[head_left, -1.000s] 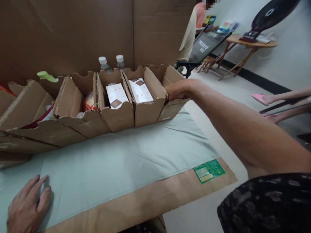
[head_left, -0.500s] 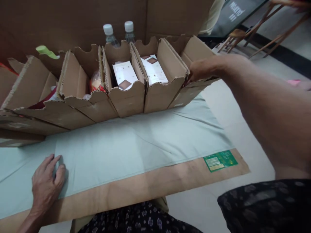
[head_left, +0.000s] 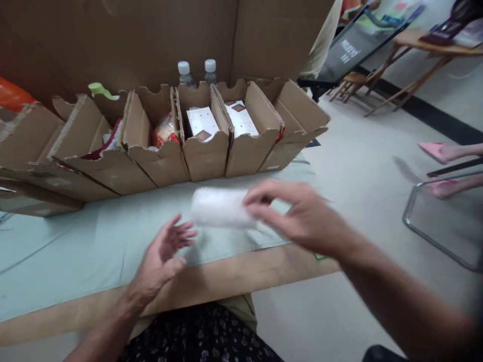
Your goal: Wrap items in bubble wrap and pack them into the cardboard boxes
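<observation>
My right hand [head_left: 298, 213] pinches one end of a white roll [head_left: 219, 207] between thumb and fingers, above the pale green cloth [head_left: 101, 236]. The roll is smeared by motion, so its material is unclear. My left hand [head_left: 166, 254] is open beside the roll's other end, fingers spread and apart from it. Behind them stands a row of cardboard bins [head_left: 207, 161]. Two of the bins hold white boxes with brown diamonds, one white box [head_left: 204, 123] and another white box [head_left: 241, 119]. A red and clear packet [head_left: 165, 131] lies in the bin left of these.
Two bottles [head_left: 184, 73] with white caps stand behind the bins, before a tall cardboard panel [head_left: 151, 40]. A light green object [head_left: 101, 90] rests on a bin's back edge. Right of the table are a metal-framed chair [head_left: 411, 206], a wooden stool [head_left: 352, 80] and a person's pink shoes [head_left: 433, 151].
My right hand has come out of the rightmost bin and back over the table, holding the white roll. My left hand has lifted off the cloth and moved right.
</observation>
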Demonstrator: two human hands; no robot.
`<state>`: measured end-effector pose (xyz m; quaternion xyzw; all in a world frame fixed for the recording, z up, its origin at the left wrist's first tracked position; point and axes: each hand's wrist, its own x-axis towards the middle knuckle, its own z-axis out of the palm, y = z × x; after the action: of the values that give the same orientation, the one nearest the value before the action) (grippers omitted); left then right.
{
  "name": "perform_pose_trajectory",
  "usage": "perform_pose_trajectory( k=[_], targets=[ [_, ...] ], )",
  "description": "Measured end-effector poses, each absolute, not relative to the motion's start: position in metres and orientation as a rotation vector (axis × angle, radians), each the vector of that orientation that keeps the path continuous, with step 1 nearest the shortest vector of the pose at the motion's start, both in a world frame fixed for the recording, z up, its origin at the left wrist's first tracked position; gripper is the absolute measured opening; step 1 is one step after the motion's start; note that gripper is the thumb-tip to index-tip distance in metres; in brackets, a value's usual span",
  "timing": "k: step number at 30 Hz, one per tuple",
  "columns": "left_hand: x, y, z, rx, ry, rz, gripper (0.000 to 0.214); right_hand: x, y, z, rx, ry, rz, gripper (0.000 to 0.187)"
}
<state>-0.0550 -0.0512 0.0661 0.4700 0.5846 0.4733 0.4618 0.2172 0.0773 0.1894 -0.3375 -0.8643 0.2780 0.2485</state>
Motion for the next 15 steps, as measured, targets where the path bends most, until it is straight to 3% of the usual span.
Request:
perform_pose_trajectory(
  k=[3, 5, 10, 15],
  targets=[
    [-0.041, -0.034, 0.069, 1.001, 1.373, 1.124, 0.05, 0.198, 0.062, 0.172, -0.778, -2.489, 0.958, 0.021],
    [-0.056, -0.03, 0.066, 1.077, 1.504, 1.01, 0.039, 0.204, 0.08, 0.183, -0.873, -2.474, 0.813, 0.027],
    [-0.109, -0.033, 0.051, 1.412, 2.082, 0.914, 0.077, 0.222, 0.182, 0.226, -1.155, -2.543, 0.251, 0.024],
    [-0.101, -0.035, 0.028, 1.941, 2.037, 0.889, 0.052, 0.203, 0.236, 0.203, -1.243, -2.493, 0.158, 0.039]
  ],
)
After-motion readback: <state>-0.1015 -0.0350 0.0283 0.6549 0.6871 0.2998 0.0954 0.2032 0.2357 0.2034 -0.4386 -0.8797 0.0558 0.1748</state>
